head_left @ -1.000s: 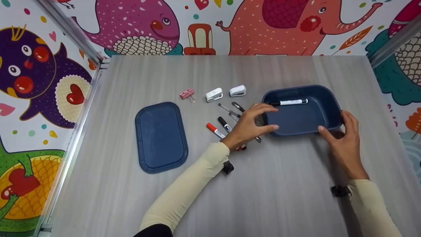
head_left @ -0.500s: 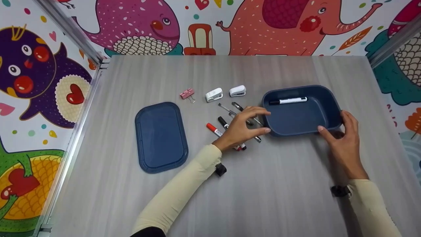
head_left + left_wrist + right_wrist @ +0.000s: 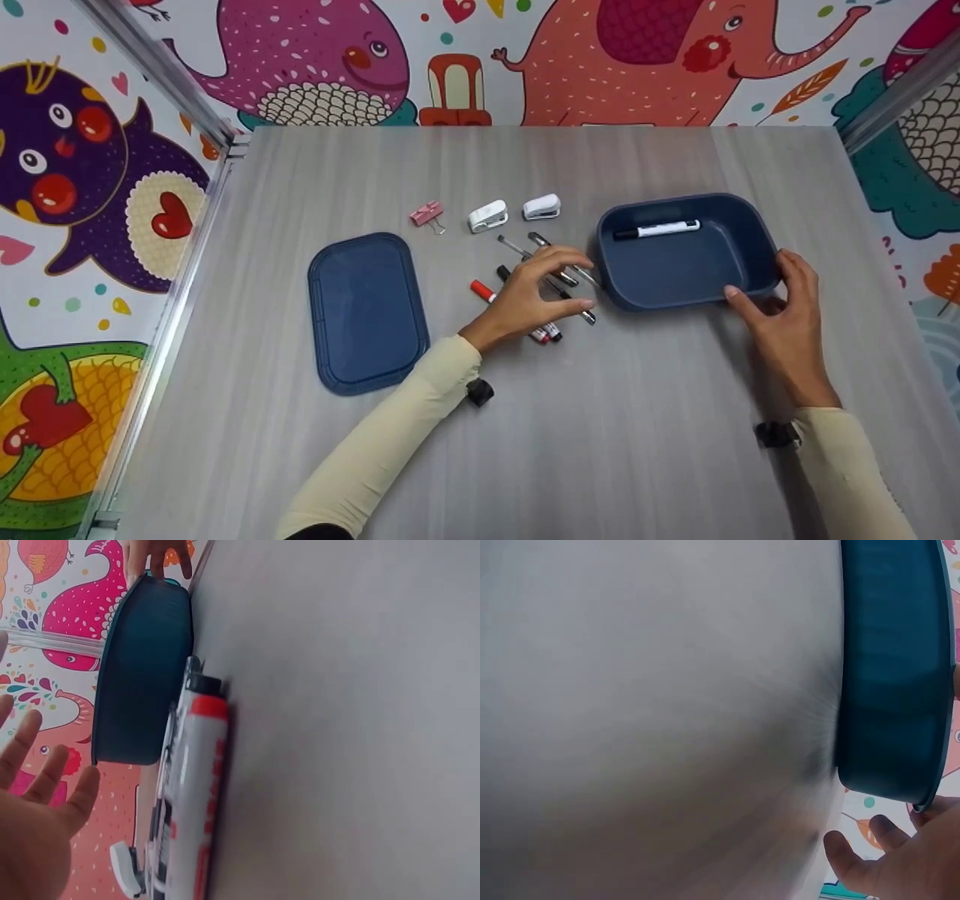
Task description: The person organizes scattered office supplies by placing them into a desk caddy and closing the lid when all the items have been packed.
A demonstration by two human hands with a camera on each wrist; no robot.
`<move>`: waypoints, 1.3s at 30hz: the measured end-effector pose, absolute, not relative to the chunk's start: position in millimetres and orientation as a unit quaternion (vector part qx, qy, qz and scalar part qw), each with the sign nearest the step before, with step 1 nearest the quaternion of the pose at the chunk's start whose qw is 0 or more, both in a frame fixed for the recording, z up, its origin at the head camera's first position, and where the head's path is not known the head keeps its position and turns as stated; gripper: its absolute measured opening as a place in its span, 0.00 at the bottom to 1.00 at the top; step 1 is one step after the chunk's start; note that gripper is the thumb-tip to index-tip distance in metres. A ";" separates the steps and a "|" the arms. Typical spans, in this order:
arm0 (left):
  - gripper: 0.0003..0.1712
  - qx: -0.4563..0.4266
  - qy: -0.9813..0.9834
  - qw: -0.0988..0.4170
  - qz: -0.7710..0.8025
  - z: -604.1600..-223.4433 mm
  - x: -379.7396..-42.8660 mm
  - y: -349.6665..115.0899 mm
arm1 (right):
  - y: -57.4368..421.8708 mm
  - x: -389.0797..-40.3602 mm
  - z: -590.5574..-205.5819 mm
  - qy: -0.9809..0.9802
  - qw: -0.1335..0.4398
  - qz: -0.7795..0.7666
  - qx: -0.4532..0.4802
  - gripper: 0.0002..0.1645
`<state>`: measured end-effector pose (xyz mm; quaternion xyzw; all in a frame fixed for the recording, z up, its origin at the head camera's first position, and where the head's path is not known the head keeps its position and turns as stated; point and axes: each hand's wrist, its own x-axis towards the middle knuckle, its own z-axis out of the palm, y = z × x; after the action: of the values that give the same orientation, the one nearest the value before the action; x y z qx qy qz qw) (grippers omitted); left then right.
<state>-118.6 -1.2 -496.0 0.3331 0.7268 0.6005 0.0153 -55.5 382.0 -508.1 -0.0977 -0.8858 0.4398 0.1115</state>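
My left hand [image 3: 525,296] hovers with parted, bent fingers over a loose pile of pens and markers, holding nothing. Beneath it lie a red-capped marker [image 3: 482,289], a black-capped marker [image 3: 503,273] and several dark or clear pens [image 3: 587,316], partly hidden by the hand. With thumb at the front rim and fingers at the right end, my right hand [image 3: 793,337] grips the corner of a dark blue open box [image 3: 690,274]. Inside, a white marker with a black cap [image 3: 664,229] lies along the back wall. The left wrist view shows the red-banded marker [image 3: 199,780] close up.
A matching blue lid [image 3: 367,311] lies flat on the left of the grey table [image 3: 615,450]. Behind the pens stand a pink binder clip [image 3: 427,214] and two small white stapler-like items [image 3: 489,216]. Patterned walls border the table.
My left hand has drawn back leftward from over the box to above the pens. The white marker in the box has shifted slightly left and come to rest. My right hand stays put.
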 end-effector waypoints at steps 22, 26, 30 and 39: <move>0.29 0.317 0.706 0.016 0.634 -505.9 -111.2 -24.6 | 383.1 -54.2 -505.3 -0.887 0.083 0.436 -0.126 0.56; 0.29 0.310 0.701 0.015 0.642 -507.3 -109.8 -26.0 | 387.3 -52.7 -507.0 -0.884 0.071 0.447 -0.122 0.55; 0.31 0.307 0.693 0.012 0.652 -507.7 -108.4 -25.6 | 393.9 -51.9 -507.9 -0.883 0.061 0.453 -0.110 0.55; 0.28 0.306 0.704 0.012 0.641 -508.8 -107.1 -28.4 | 413.5 -55.4 -508.4 -0.882 0.047 0.461 -0.083 0.48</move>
<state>-107.1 -28.4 -508.8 0.3060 0.7041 0.6407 0.0122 -55.4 413.5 -508.4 -0.0829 -0.8824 0.4608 0.0467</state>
